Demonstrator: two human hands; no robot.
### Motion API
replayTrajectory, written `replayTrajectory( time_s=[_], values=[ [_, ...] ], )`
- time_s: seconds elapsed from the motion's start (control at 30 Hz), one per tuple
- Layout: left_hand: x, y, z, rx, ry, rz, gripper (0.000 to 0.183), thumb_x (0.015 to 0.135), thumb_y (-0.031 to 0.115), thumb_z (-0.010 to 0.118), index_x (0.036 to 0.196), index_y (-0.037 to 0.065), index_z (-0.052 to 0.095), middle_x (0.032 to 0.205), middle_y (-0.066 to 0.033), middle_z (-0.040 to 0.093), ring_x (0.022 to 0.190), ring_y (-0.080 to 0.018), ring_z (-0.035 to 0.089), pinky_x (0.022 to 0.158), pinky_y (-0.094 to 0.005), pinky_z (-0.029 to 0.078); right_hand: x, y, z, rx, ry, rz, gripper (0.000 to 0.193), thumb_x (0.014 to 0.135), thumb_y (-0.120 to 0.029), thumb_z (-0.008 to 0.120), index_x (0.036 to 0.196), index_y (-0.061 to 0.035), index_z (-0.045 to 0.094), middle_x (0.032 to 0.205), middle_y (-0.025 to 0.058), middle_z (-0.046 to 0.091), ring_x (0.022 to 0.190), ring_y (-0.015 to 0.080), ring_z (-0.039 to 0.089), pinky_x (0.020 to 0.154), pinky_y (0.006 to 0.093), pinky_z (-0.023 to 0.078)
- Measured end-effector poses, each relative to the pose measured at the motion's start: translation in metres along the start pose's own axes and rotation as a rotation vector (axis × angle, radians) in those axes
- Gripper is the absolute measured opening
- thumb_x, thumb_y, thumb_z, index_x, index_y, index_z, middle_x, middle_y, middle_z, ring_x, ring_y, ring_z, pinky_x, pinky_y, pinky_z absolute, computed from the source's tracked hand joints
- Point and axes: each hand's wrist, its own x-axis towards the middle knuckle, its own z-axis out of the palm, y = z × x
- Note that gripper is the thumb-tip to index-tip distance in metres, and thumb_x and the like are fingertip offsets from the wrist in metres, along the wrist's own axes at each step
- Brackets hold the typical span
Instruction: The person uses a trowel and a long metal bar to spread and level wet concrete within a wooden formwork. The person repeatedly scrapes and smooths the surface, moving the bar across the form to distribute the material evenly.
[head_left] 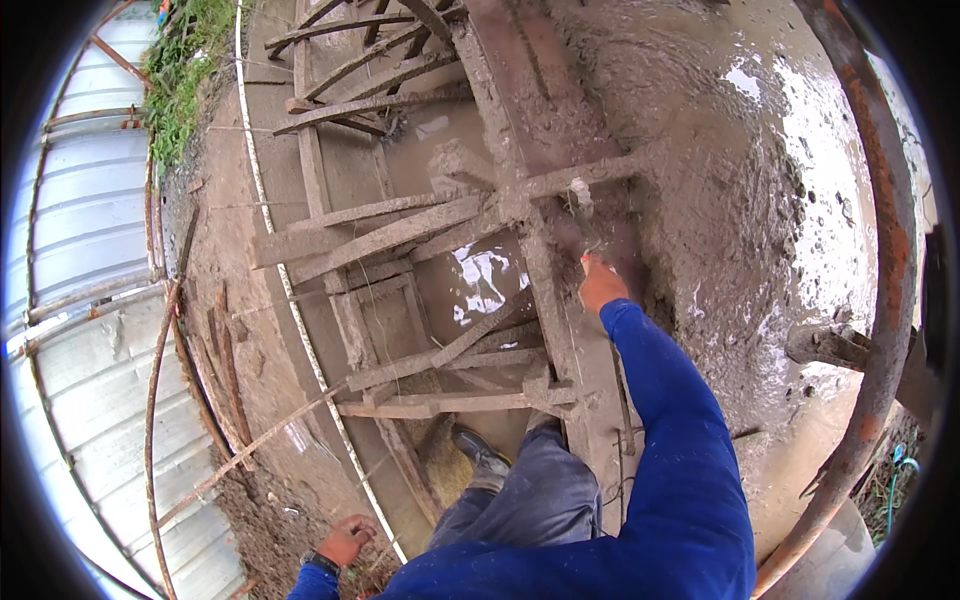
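Observation:
My right hand [602, 284] reaches forward over the mud, its fingers closed on a short, mud-smeared hand tool [583, 208] with a pale end. The tool's kind is hard to make out. Beside it runs a muddy wooden plank [545, 270], with a crosspiece [585, 176] at the tool's far end. My left hand [346, 540] hangs low at the left, empty, fingers loosely apart, near a long whitish rod [335, 420]. A dark band circles that wrist. My boots stand inside the wooden formwork [440, 404], one partly hidden by my leg.
Muddy braces [400, 225] cross the formwork, and murky water [480, 280] lies between them. Wet mud [740, 250] spreads to the right, bordered by a rusty curved pipe [890, 260]. Metal sheeting [95, 210] and thin bars [160, 400] line the left side.

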Motion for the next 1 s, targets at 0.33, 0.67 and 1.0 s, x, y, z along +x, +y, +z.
replayTrajectory(
  time_s=[0.33,0.67,1.0],
  values=[
    [0.005,0.009,0.009,0.044,-0.064,-0.027,0.021,0.098,0.009,0.059,0.115,0.001,0.068,0.098,-0.0058,0.074,0.091,-0.0134,0.07,0.08,-0.0294,0.056,0.003,-0.003,0.002,-0.002,-0.133,0.038,0.063,0.093,-0.014,0.056,0.152,-0.0027,0.037,0.141,0.0293,0.056,0.12,0.0465,0.063,0.104,0.0514,0.05],
    [0.025,-0.006,0.011,0.093,-0.055,0.079,0.02,0.098,0.009,0.058,0.114,-0.001,0.067,0.101,-0.0075,0.073,0.089,-0.0145,0.07,0.081,-0.0303,0.057,-0.015,-0.015,-0.029,-0.015,-0.22,-0.068,0.067,0.09,-0.012,0.056,0.153,-0.0013,0.036,0.137,0.0305,0.058,0.125,0.047,0.059,0.108,0.048,0.046],
    [0.041,0.012,0.006,0.061,-0.035,0.078,0.018,0.096,0.015,0.066,0.106,0.002,0.072,0.095,-0.0076,0.073,0.088,-0.0165,0.068,0.084,-0.0325,0.054,-0.007,0.077,0.004,0.338,-0.243,-0.309,0.046,0.086,-0.013,0.068,0.125,0.001,0.048,0.109,0.033,0.065,0.107,0.051,0.063,0.09,0.0549,0.049]
  ],
)
